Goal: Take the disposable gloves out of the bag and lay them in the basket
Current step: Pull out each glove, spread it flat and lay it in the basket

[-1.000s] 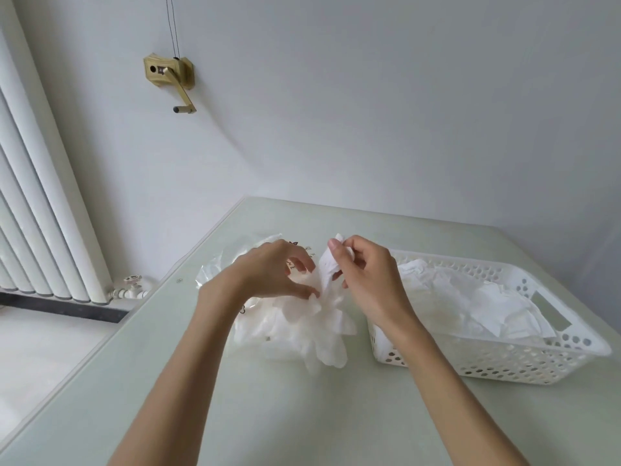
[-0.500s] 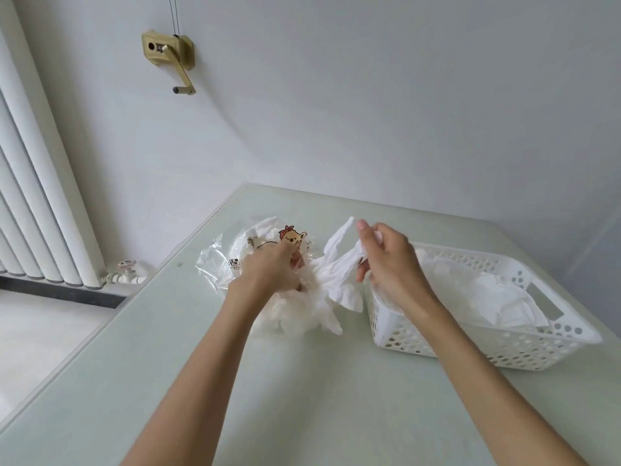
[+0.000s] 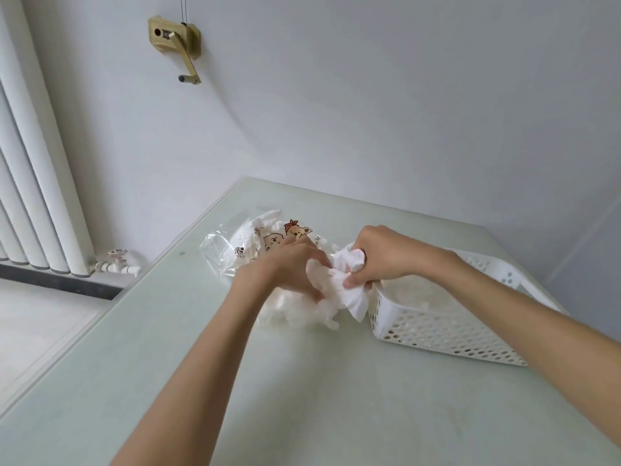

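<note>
The right hand [image 3: 379, 260] has its grip pinching a crumpled white glove [image 3: 349, 284] just left of the basket [image 3: 437, 326]. The left hand [image 3: 289, 269] curls its grip into the glove pile [image 3: 302, 307] at the mouth of the printed bag [image 3: 248, 243], further left of the basket on the bench [image 3: 235, 381]

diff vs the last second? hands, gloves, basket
The right hand, which pinched a glove up high, has dropped and now grips a bunched glove at the basket's near-left corner. The left hand stayed on the glove pile at the bag. Bag and basket sit as before; the camera shifted.
</note>
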`<state>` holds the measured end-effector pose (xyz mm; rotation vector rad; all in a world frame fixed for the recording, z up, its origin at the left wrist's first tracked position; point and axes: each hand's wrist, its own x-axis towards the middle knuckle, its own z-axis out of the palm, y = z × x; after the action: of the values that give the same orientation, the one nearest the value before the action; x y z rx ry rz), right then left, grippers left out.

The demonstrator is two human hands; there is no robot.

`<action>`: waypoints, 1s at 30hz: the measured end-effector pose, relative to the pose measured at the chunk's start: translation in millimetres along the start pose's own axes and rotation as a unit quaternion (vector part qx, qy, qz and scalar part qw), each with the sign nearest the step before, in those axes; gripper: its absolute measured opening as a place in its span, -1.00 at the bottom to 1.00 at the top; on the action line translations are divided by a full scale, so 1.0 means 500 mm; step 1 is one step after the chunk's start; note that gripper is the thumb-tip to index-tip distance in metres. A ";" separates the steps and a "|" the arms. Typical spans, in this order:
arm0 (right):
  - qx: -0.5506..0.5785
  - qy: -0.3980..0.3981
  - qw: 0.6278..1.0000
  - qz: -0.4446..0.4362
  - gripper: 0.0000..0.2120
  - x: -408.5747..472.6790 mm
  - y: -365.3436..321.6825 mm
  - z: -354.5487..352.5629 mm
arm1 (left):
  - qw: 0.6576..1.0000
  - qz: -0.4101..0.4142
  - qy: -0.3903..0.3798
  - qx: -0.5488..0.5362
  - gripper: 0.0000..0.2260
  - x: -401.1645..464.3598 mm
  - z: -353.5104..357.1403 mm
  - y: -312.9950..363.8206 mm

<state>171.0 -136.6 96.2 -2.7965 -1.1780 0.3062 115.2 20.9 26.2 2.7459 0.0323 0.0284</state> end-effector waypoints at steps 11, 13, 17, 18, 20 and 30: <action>0.198 0.143 0.969 -0.044 -0.87 -0.050 0.044 -0.084 | 0.998 -0.049 0.027 0.002 -0.40 0.016 0.018 -0.008; 0.189 0.194 0.962 -0.046 -0.89 -0.048 0.047 -0.086 | 0.998 -0.047 0.033 -0.008 -0.38 0.022 0.019 -0.010; 0.158 0.146 0.976 -0.035 -0.94 -0.030 0.040 -0.052 | 0.997 -0.027 -0.038 -0.066 -0.39 0.014 -0.010 -0.017; 0.186 0.153 0.970 -0.029 -0.95 -0.024 0.040 -0.047 | 0.994 -0.032 -0.064 -0.086 -0.38 0.006 -0.025 -0.020; 0.247 0.159 0.956 -0.018 -0.96 -0.019 0.039 -0.050 | 0.990 -0.038 -0.050 -0.122 -0.42 -0.017 -0.062 -0.020; 0.231 -0.019 0.973 0.016 -0.78 -0.021 0.017 -0.071 | 0.991 0.054 0.050 -0.115 -0.54 0.026 0.014 0.012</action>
<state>177.6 -150.5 131.1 -2.4109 -0.9228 0.5583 128.7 13.0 22.2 2.5102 -0.0858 0.1875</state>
